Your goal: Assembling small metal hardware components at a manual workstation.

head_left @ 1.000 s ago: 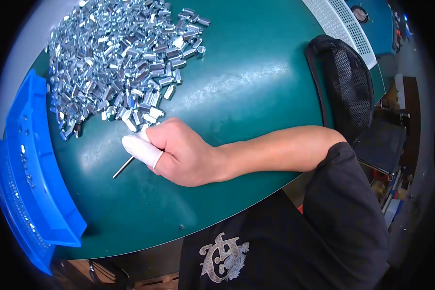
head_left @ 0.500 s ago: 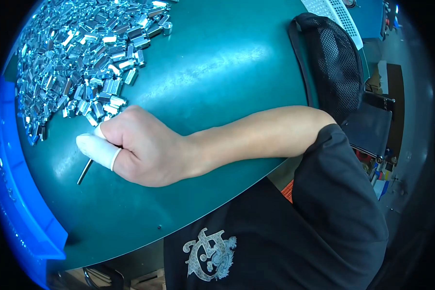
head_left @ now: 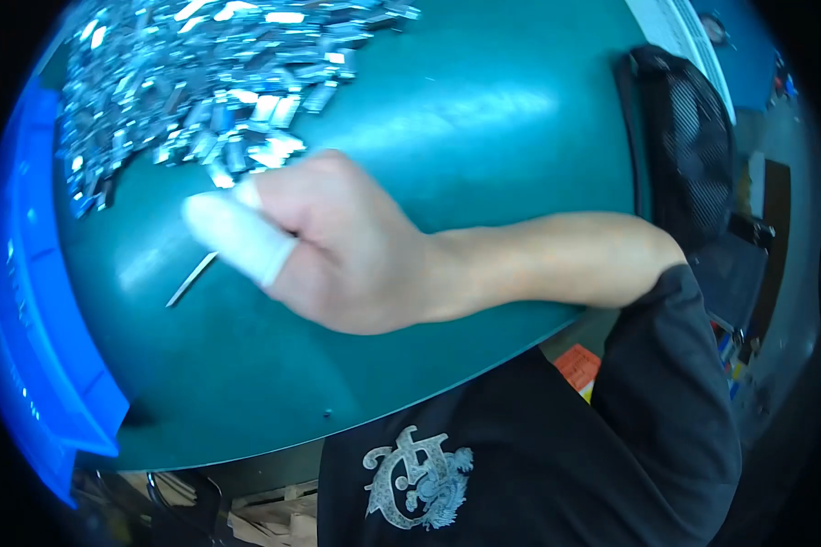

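Note:
My right hand (head_left: 347, 251) reaches in from the right across the dark green table (head_left: 483, 118). Its fingers are closed and a white finger cot covers the thumb. A thin metal rod (head_left: 190, 280) sticks out of the fist, down and to the left, with its tip close to the table top. The fist sits at the near edge of a big pile of small shiny metal parts (head_left: 201, 91), with the knuckles against the nearest pieces. My left hand is not in view.
A blue plastic tray (head_left: 27, 301) runs along the table's left edge. A black mesh object (head_left: 693, 137) stands past the table's right edge. A white slotted panel (head_left: 675, 27) lies at the far right. My dark shirt fills the lower middle.
The picture has closed in on the hand, which now looks larger and blurred. The pile has slid toward the top edge. The fist still holds the rod at the pile's near edge.

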`<state>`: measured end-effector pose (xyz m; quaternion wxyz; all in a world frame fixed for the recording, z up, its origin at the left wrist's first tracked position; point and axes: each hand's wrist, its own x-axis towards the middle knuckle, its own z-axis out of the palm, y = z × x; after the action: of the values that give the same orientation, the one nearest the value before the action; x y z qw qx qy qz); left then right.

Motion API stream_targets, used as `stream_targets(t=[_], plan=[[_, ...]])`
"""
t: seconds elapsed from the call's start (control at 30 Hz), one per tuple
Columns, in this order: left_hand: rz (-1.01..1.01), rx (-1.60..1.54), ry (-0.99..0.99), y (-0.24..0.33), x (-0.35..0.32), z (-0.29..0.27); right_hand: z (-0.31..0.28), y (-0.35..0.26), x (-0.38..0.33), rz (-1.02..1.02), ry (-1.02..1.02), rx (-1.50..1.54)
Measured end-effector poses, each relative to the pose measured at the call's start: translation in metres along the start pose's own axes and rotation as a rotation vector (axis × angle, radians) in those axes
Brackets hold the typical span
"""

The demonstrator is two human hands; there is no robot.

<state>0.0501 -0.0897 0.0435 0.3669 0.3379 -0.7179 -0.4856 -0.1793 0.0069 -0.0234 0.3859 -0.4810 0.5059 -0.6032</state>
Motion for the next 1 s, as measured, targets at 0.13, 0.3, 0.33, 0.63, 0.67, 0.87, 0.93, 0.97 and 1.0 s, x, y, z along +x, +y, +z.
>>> stream_targets(t=[0.13,0.3,0.33,0.63,0.67,0.87,0.93,0.97,1.0], plan=[[0.026,0.104,0.085,0.034,-0.005,-0.031,-0.013,-0.009,-0.001,0.012,-0.141,-0.022],[0.15,0.174,0.246,0.069,-0.01,-0.049,-0.011,-0.016,-0.005,0.172,-0.091,0.035],[0.166,0.177,0.278,0.073,-0.014,-0.049,-0.013,-0.015,-0.006,0.142,-0.124,0.033],[0.198,0.121,0.393,0.091,-0.031,-0.053,-0.012,-0.01,-0.006,0.202,-0.134,0.037],[0.196,0.113,0.396,0.092,-0.033,-0.053,-0.013,-0.011,-0.006,0.198,-0.142,0.035],[0.191,0.056,0.388,0.091,-0.034,-0.047,-0.017,-0.012,-0.007,0.231,-0.145,0.03],[0.185,0.035,0.383,0.091,-0.034,-0.045,-0.018,-0.011,-0.007,0.227,-0.135,0.016],[0.183,0.024,0.381,0.09,-0.034,-0.044,-0.018,-0.009,-0.008,0.225,-0.138,0.013],[0.18,0.014,0.379,0.09,-0.035,-0.044,-0.019,-0.007,-0.011,0.229,-0.138,0.014]])
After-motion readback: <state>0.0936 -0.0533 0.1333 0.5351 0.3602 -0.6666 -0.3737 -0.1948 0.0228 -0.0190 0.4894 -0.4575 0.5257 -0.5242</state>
